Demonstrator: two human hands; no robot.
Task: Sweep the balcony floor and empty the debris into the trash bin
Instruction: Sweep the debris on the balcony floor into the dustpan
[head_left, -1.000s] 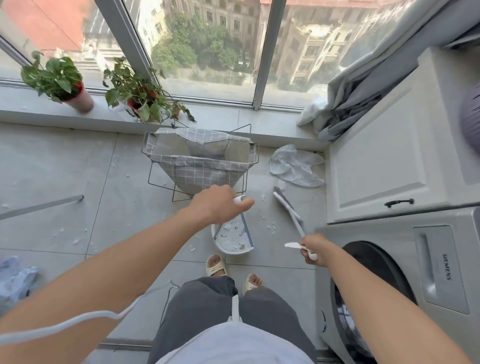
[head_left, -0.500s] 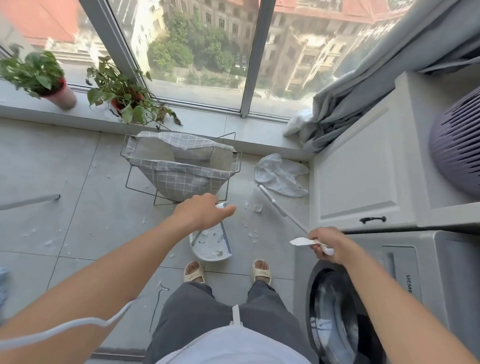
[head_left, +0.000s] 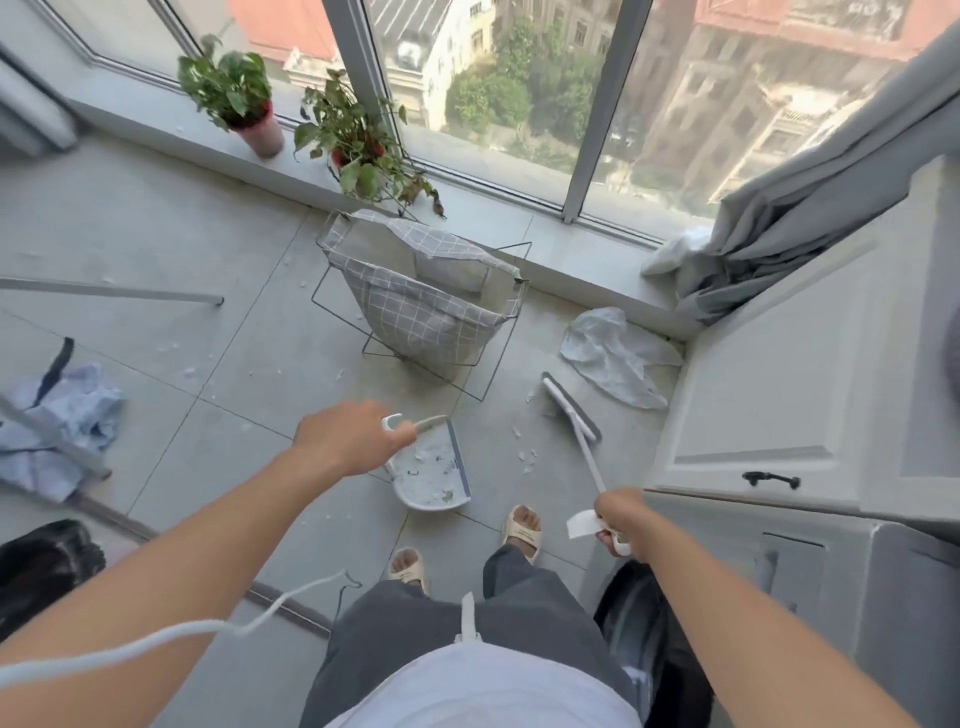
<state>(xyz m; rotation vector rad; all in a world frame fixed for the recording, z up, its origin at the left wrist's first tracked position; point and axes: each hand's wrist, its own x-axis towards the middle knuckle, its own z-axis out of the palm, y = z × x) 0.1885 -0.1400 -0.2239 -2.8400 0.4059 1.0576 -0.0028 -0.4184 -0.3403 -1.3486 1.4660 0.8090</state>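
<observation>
Dustpan (head_left: 434, 475) in left hand (head_left: 345, 441), broom (head_left: 571, 421) in right hand (head_left: 621, 519); writing seemingly unreadable.

One head-worn wide-angle view looks steeply down, forward to the window (head_left: 519, 78); floor (head_left: 156, 234) near.

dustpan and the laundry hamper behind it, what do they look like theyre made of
Dustpan: likely plastic, white tray with a grey-blue front lip; smooth moulded shape, slight sheen. The left hand grips its handle.

Laundry hamper: a soft bag of grey fabric with a white check, sagging and creased, slung on a thin dark frame that looks like metal wire.
</observation>
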